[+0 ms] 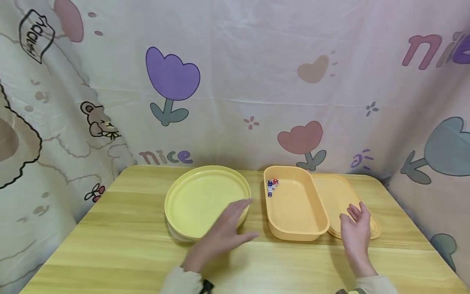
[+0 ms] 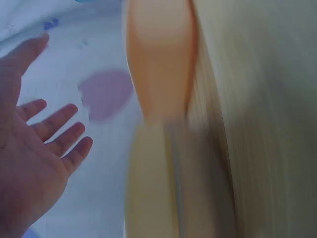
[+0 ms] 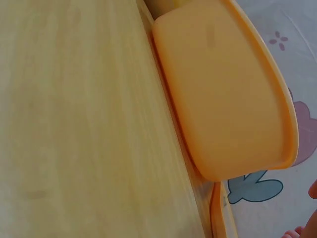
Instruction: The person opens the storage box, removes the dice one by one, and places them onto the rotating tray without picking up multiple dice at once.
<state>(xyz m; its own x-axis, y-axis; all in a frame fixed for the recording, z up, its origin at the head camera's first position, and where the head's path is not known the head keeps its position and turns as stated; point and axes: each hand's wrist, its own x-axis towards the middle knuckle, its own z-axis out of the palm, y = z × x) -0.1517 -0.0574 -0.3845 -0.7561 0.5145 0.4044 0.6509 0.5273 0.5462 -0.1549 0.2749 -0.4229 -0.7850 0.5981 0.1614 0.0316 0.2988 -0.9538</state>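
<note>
In the head view my left hand (image 1: 224, 232) hovers by the near right edge of a round yellow lid (image 1: 205, 200), fingers straight and holding nothing. The left wrist view shows that hand (image 2: 34, 148) with spread fingers. An orange rectangular container (image 1: 295, 204) stands to the right of the round lid. Several small dice (image 1: 271, 187), blue, white and red, lie at its left side. My right hand (image 1: 357, 232), palm turned up with loosely bent fingers, is over the near part of a flat orange lid (image 1: 334, 196). Only bits of its fingers (image 3: 297, 232) show in the right wrist view.
A pale rim (image 1: 178, 233) shows beneath the round lid. Everything stands on a wood-grain table (image 1: 121, 237). A printed curtain (image 1: 235, 81) with tulips and bears hangs behind the table and along both sides.
</note>
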